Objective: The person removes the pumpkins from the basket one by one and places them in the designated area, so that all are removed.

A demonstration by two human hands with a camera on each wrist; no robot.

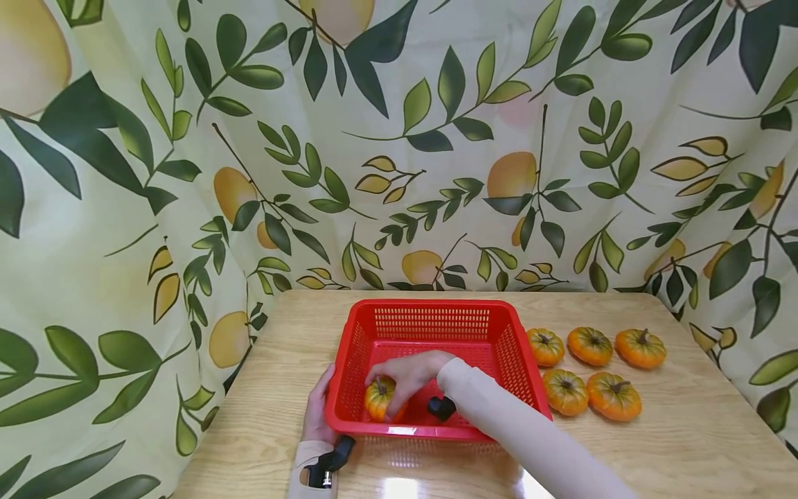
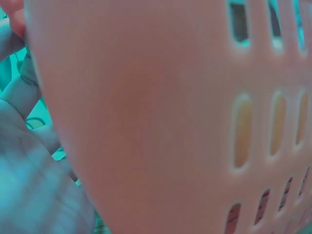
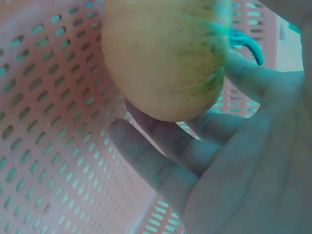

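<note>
Inside the front left corner of a red plastic basket (image 1: 436, 350), my right hand (image 1: 408, 374) grips a small orange pumpkin (image 1: 377, 400). In the right wrist view the same pumpkin (image 3: 165, 58) shows its curved stem, with the fingers (image 3: 156, 161) around its underside and the perforated basket wall (image 3: 53, 146) beyond. My left hand (image 1: 319, 409) holds the basket's left side near the front corner. The left wrist view has that hand (image 2: 39, 161) along the edge of the slotted basket wall (image 2: 141, 122); part of its fingers is hidden behind the wall.
Several small pumpkins stand in two rows right of the basket, among them one at the far right (image 1: 641, 348) and one nearer the front (image 1: 614, 396). They rest on a wooden table (image 1: 698, 443). A leaf-patterned cloth (image 1: 436, 173) hangs behind and to the sides.
</note>
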